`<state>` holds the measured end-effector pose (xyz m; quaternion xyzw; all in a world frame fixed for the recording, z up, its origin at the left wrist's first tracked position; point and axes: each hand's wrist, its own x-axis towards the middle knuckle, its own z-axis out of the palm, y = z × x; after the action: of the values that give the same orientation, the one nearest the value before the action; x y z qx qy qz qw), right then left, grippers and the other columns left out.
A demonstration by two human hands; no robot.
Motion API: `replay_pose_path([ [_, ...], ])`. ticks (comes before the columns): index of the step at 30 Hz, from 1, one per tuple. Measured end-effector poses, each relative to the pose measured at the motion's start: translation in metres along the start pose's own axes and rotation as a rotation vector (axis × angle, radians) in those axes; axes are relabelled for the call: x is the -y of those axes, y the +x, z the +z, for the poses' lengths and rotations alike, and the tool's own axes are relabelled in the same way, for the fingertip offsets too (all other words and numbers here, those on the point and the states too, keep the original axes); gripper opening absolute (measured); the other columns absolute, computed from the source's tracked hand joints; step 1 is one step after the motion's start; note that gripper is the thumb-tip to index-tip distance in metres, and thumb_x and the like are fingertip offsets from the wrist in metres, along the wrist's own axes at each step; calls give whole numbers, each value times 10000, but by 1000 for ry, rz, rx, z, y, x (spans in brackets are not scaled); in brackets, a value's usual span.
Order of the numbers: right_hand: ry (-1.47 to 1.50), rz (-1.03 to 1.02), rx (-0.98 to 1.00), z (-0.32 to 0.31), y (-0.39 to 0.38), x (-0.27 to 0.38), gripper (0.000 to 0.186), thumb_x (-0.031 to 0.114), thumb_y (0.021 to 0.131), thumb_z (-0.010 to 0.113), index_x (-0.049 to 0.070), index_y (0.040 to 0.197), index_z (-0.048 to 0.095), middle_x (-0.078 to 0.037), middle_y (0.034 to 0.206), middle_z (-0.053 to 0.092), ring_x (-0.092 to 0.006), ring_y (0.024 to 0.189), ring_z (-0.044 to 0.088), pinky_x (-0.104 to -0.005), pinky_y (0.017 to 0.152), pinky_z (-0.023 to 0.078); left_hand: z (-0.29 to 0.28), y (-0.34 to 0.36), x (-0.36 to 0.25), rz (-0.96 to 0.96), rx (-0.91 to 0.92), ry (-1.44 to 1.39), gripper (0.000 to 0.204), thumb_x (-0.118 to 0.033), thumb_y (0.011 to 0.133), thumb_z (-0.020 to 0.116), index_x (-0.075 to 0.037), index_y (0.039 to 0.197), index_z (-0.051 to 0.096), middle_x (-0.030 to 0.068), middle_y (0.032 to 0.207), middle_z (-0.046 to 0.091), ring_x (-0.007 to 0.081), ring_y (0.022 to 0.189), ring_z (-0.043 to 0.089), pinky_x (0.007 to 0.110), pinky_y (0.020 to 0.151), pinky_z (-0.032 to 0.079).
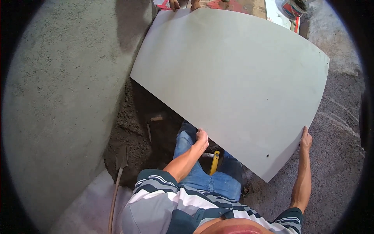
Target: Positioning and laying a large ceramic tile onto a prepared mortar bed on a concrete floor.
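A: Tile, large, pale grey, fills centre and upper right of frame, held tilted above a dark mortar bed. Likely failure: a slip off the near edge; a corner striking the rough concrete floor could chip it.

B: Grip status?

A: Left hand curled around the near edge at lower centre; right hand clasping the same edge at lower right. Another person's fingers hold the far edge, top of frame. Uneven lowering between the two ends may twist it.

B: Obstacles beneath?

A: Yellow level by the knees, shovel at lower left.
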<state>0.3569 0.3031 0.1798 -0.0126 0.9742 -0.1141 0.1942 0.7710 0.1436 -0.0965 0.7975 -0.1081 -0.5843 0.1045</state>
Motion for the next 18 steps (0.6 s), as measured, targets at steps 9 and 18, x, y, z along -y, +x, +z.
replay_pose_path([
  [9,-7,17,16,-2,5,0,612,509,812,389,-64,908,582,-186,822,602,-272,768,572,-352,686,413,3,-9,-2,7,-33,-38,480,-326,846,313,93,955,518,185,998,556,260,913,537,333,785,416],
  [18,-39,43,57,2,12,0,622,530,807,372,-43,909,590,-184,819,603,-288,778,574,-354,693,415,0,7,0,-32,27,-46,455,-310,853,324,86,960,520,173,985,560,251,887,544,330,755,428],
])
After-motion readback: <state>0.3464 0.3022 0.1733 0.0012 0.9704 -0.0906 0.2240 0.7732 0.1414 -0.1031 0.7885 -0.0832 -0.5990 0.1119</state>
